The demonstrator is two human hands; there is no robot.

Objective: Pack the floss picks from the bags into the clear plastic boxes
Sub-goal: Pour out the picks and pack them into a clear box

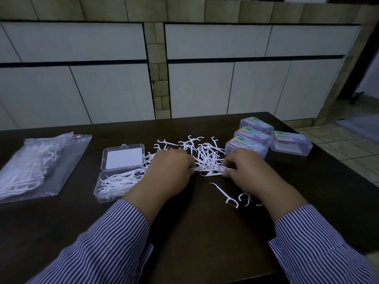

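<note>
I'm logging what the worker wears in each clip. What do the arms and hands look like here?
Both arms are covered by long shirt sleeves with fine dark blue and white stripes, the left sleeve and the right sleeve alike, ending in cuffs at the wrists. The left hand and right hand are bare: no gloves show, and no rings or watch can be seen from this view.

A dark brown wooden table [205, 232] filled the lower half of the view, its far edge running from nine o'clock toward two o'clock. Beyond it at twelve o'clock stood white cabinet doors [114, 93] in two rows, split by a pillar of beige tiles [160, 78] under a tiled counter edge [184, 9]. Pale floor tiles [344, 144] showed at three o'clock, and the light was dim.
</note>
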